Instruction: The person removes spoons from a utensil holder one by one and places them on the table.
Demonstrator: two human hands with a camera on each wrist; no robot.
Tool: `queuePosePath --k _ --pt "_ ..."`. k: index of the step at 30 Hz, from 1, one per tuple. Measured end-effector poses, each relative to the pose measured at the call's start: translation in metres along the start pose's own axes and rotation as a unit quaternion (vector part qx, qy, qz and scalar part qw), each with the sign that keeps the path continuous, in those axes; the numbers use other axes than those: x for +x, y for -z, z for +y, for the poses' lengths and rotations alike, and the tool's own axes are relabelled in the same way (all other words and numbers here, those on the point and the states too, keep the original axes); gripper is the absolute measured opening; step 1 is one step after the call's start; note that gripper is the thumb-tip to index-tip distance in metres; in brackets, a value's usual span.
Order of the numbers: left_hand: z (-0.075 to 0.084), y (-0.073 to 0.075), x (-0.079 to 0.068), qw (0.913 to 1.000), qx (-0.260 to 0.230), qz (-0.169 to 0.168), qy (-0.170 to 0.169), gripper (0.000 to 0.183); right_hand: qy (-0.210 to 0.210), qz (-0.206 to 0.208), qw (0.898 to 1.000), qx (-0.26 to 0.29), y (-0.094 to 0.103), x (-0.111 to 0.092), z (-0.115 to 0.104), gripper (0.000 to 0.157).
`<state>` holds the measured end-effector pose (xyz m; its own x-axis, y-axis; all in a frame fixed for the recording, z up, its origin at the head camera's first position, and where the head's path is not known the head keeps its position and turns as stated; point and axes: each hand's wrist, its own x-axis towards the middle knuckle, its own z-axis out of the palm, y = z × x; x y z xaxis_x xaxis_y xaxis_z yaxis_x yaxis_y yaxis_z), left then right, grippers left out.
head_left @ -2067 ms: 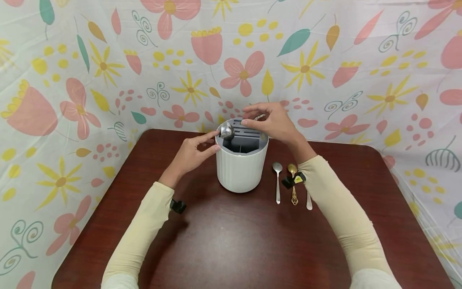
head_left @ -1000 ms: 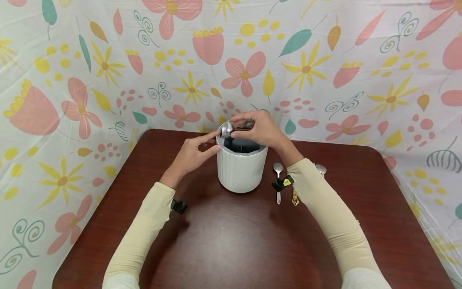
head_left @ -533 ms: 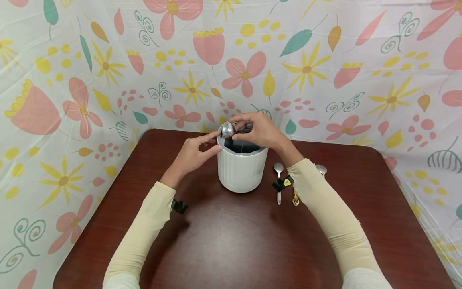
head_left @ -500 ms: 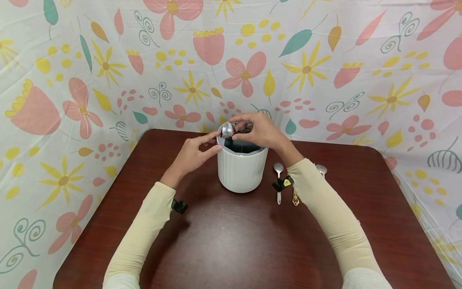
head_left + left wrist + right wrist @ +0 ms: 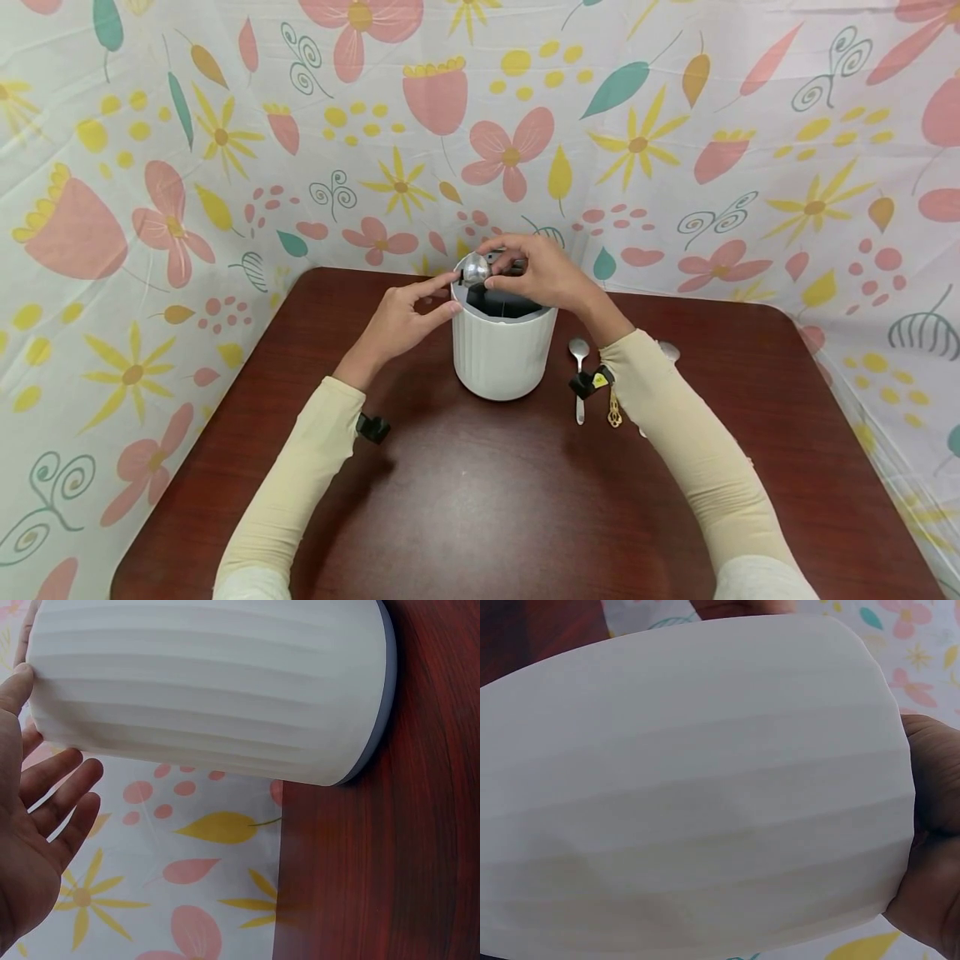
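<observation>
A white ribbed utensil holder [image 5: 498,358] with a dark grey divided insert stands upright on the table. At its left rim, a silver spoon [image 5: 476,271] shows its rounded bowl above the opening; its handle is hidden inside. My right hand [image 5: 536,271] reaches over the holder from the right, thumb and fingers pinching the bowl's right side. With fairly straight fingers, my left hand [image 5: 405,317] touches the holder's left rim, index fingertip close to the bowl and thumb on the outer wall. In the left wrist view the other fingers of the left hand [image 5: 45,802] are spread loosely beside the wall.
Right of the holder lie a silver spoon [image 5: 578,350], a gold spoon with an ornate handle [image 5: 614,412], and another silver spoon [image 5: 670,352], the last two partly behind the right sleeve. A floral cloth [image 5: 480,125] hangs behind the dark red-brown table [image 5: 465,500].
My right hand has moved left and down from above the slots to the spoon's bowl. Lately the bowl has turned slightly. My left hand has stayed at the rim.
</observation>
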<state>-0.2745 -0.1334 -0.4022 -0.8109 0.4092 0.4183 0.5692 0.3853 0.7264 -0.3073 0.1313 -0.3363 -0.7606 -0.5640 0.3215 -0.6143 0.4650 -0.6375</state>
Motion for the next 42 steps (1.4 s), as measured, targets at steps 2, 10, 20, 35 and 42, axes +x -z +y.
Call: queuePosePath --k 2,10,20,35,42 --pt "0.0 0.0 0.0 1.0 0.0 -0.001 0.0 0.052 0.002 -0.001 1.0 0.008 0.0 -0.001 0.0 0.041" --pt "0.002 0.0 0.0 1.0 0.004 -0.003 0.007 0.05 -0.005 0.002 0.999 0.046 0.002 -0.003 0.001 0.04" --pt "0.003 0.001 0.0 0.9998 0.016 -0.002 0.014 0.05 -0.026 0.032 0.992 0.12 0.005 -0.006 0.002 0.041" --pt "0.003 0.0 -0.001 0.9998 0.011 0.001 0.017 0.049 -0.018 0.095 0.979 0.178 0.009 -0.008 -0.003 0.039" --pt "0.003 0.0 0.0 0.9998 0.012 0.003 0.015 0.049 -0.008 0.107 0.978 0.179 0.017 -0.007 -0.012 0.039"
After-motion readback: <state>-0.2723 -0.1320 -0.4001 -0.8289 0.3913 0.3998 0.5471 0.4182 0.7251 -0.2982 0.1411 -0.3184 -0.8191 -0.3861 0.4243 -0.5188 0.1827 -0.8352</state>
